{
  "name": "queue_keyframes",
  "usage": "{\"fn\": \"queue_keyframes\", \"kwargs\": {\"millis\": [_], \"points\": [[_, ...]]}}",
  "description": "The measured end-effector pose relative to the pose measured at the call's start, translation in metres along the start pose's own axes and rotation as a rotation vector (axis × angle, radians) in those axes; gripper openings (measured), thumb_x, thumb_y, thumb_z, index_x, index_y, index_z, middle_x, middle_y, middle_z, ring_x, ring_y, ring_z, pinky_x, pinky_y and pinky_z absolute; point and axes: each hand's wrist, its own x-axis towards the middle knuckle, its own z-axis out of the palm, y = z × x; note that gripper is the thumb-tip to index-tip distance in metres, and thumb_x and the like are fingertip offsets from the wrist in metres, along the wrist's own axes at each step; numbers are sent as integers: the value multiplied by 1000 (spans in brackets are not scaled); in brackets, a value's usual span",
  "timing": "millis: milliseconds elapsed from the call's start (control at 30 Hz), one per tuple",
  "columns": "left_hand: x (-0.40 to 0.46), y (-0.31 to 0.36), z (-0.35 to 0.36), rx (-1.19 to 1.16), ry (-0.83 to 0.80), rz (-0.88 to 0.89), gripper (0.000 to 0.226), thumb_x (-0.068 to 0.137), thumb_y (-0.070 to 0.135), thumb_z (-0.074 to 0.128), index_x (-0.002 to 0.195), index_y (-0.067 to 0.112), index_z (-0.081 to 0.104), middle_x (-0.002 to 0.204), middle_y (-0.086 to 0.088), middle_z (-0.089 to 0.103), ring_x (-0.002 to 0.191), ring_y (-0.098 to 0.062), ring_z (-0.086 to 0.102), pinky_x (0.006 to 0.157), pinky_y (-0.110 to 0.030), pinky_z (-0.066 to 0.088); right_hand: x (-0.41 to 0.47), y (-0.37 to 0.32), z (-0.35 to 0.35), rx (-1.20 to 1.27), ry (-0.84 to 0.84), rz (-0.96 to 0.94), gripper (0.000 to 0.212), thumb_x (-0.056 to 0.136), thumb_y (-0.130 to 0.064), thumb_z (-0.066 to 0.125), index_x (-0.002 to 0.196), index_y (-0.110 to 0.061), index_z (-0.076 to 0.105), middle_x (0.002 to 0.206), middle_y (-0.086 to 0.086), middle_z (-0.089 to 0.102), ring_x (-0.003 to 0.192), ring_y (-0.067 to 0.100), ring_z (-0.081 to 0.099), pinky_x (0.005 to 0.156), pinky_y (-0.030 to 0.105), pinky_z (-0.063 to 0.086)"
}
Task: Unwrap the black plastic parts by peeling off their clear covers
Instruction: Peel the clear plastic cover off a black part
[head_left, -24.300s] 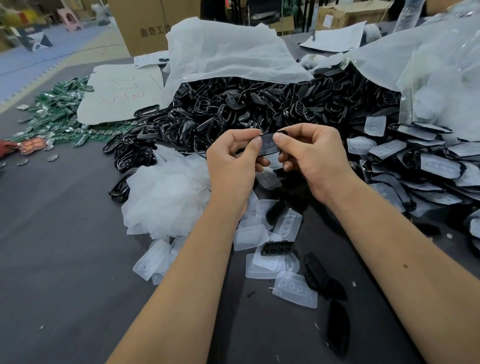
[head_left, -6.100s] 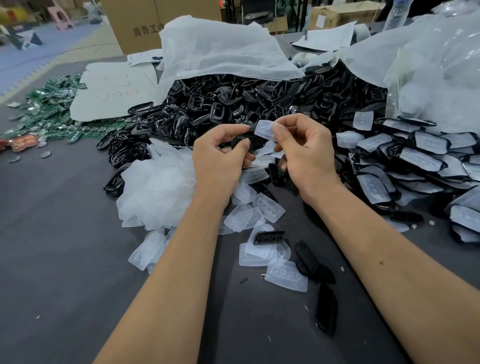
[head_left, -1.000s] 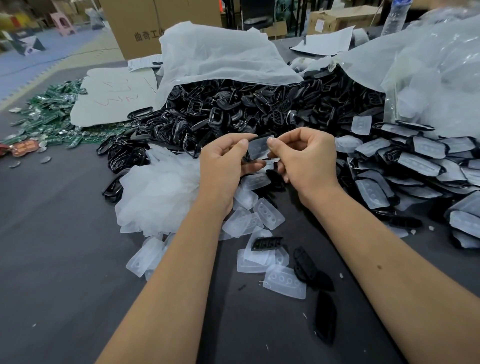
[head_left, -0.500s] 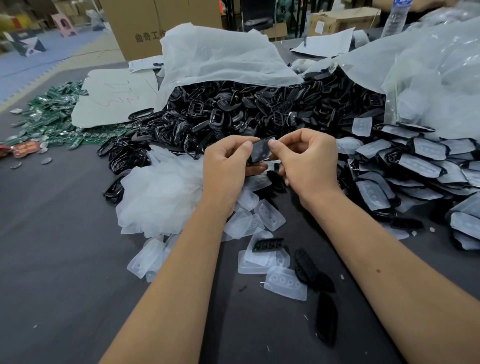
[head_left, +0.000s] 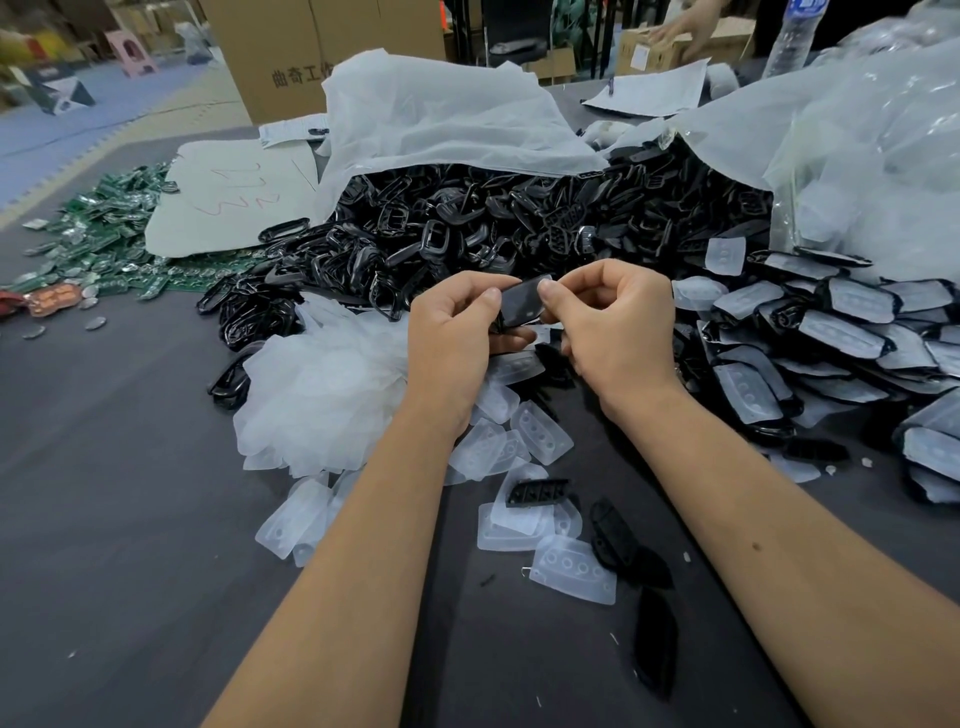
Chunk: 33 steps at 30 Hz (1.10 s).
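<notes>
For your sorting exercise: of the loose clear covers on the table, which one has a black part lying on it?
The clear cover between the forearms: a ribbed black part rests on it; neighbouring covers lie bare.

Bare forearms — no sleeves, no gloves

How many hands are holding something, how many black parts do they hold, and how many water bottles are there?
hands holding: 2, left hand and right hand
black plastic part held: 1
water bottle: 1
Total: 4
</notes>
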Motion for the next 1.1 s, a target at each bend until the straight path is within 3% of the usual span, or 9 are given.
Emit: {"fn": "queue_keyframes", "kwargs": {"millis": [533, 667, 900, 1100], "points": [[-2, 3, 0, 6, -16, -3, 26, 104, 0, 47, 103, 2, 74, 95, -18, 77, 65, -23, 72, 59, -25, 56, 0, -1, 0, 114, -16, 100, 17, 88, -18, 81, 74, -15, 71, 67, 4, 75, 39, 10, 56, 39, 19, 40], [-3, 3, 1, 29, -23, 19, 18, 103, 5, 56, 101, 2, 73, 96, -20, 77, 67, -24, 71, 60, -28, 57, 1, -2, 0, 126, -14, 112, 18, 89, -18, 80, 74, -15, 70, 67, 5, 75, 39, 12, 55, 40, 19, 39], [-1, -1, -1, 94, -42, 91, 5, 94, 4, 74, 96, 10, 73, 85, -2, 77, 66, -18, 73, 60, -23, 56, 1, 0, -1, 117, -27, 101, 18, 88, -21, 81, 74, -17, 70, 68, 5, 76, 40, 14, 56, 41, 21, 40], [1, -2, -2, 47, -10, 56, 6, 94, 0, 71, 97, 4, 74, 85, -8, 77, 65, -20, 72, 57, -23, 54, 4, 4, 0, 55, -35, 68, 20, 84, -30, 84, 76, -21, 68, 71, 2, 74, 55, 14, 62, 59, 31, 51]]}}
